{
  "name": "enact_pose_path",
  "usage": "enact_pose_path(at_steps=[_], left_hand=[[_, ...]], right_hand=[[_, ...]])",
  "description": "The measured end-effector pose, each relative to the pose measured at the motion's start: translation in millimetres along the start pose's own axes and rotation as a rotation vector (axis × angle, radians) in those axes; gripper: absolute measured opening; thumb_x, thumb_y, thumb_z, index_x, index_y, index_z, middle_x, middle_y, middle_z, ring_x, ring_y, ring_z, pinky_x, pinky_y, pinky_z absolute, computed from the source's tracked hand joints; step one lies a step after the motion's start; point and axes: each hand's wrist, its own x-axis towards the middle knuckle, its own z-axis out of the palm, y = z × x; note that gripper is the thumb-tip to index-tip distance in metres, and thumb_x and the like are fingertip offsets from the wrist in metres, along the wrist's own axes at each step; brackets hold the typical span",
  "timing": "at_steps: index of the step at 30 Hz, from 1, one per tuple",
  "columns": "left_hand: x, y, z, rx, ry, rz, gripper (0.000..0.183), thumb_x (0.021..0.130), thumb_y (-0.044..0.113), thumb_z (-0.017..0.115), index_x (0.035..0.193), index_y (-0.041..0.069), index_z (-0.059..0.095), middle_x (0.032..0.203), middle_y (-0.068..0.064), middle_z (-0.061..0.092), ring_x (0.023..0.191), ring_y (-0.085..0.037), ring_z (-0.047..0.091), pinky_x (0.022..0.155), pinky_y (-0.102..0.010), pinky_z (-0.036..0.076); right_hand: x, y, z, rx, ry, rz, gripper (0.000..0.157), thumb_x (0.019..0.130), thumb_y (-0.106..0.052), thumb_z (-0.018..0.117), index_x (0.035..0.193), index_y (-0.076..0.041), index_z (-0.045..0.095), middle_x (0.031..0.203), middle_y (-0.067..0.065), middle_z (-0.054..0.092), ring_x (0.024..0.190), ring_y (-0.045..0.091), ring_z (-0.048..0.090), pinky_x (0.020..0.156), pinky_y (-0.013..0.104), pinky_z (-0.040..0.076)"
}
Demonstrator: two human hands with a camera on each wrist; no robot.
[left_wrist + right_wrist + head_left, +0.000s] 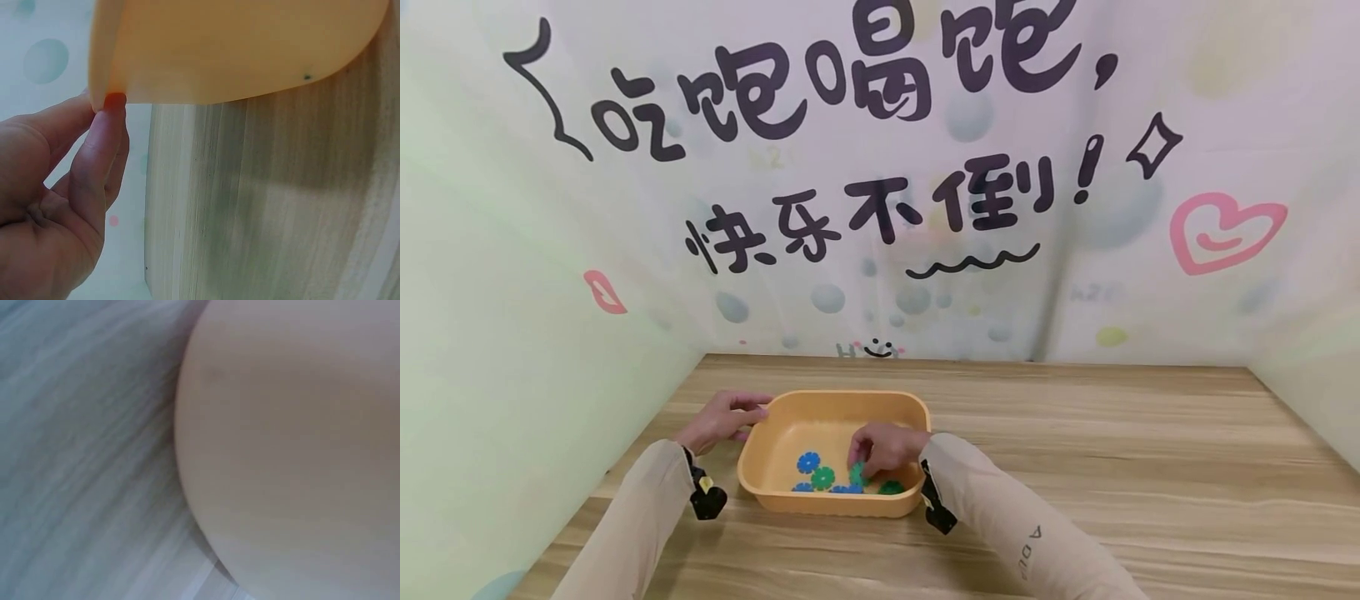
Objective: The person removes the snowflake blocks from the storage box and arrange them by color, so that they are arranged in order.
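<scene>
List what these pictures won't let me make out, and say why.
Head view: the lower edges of the front blue pieces, hidden by the near wall of the basin.
Head view: the full outline of the green piece at the right hand, partly covered by its fingers.
Left wrist view: the basin's inside, hidden by its outer wall.
Right wrist view: what the pale curved shape is, too blurred to tell.

We face a pale back wall (pixel 1150 312) with black writing (pixel 886 218) and a pink heart (pixel 1219 243), a greenish left wall (pixel 490 350) and a wood-grain table (pixel 1112 458).
</scene>
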Motion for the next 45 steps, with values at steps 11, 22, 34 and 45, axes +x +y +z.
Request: enact_pose_path(at_steps=[11,22,34,45], left_hand=[[-2.9,0.8,-1.8,-0.016,0.004,-0.003,0.043,0.087,0.017,0.056,0.124,-0.003,0.048,0.101,-0.014,0.055,0.077,-0.015,0.058,0.069,-0.032,0.053],[-2.1,1.6,2.5,-0.013,0.024,-0.015,0.041,0.087,0.016,0.056,0.123,-0.002,0.05,0.102,-0.014,0.054,0.077,-0.015,0.056,0.067,-0.031,0.053],[-5.2,-2.3,2.1,-0.028,0.026,-0.013,0.041,0.087,0.016,0.057,0.123,-0.003,0.05,0.103,-0.014,0.055,0.079,-0.015,0.057,0.07,-0.034,0.052],[-5.2,-3.9,3.3,-0.047,0.035,0.014,0.044,0.087,0.017,0.057,0.124,-0.004,0.048,0.108,-0.017,0.054,0.081,-0.016,0.058,0.069,-0.033,0.053]], right_hand=[[-8.8,-7.5,-15.1,0.066,0.069,-0.118,0.011,0.082,0.002,0.059,0.09,-0.002,0.066,0.078,0.002,0.057,0.07,0.01,0.05,0.063,0.022,0.05],[-51.4,2.3,-61.2,0.155,0.231,-0.092,0.014,0.085,-0.004,0.057,0.096,-0.002,0.065,0.084,0.004,0.062,0.072,0.013,0.058,0.069,0.032,0.052],[-90.3,49.2,-89.6,0.189,0.338,-0.066,0.012,0.086,-0.002,0.055,0.094,0.003,0.063,0.084,0.008,0.062,0.075,0.016,0.059,0.07,0.033,0.052],[-87.3,99.8,-67.3,0.17,0.393,-0.05,0.01,0.08,0.0,0.06,0.088,0.005,0.065,0.081,0.009,0.063,0.071,0.013,0.056,0.062,0.028,0.052]])
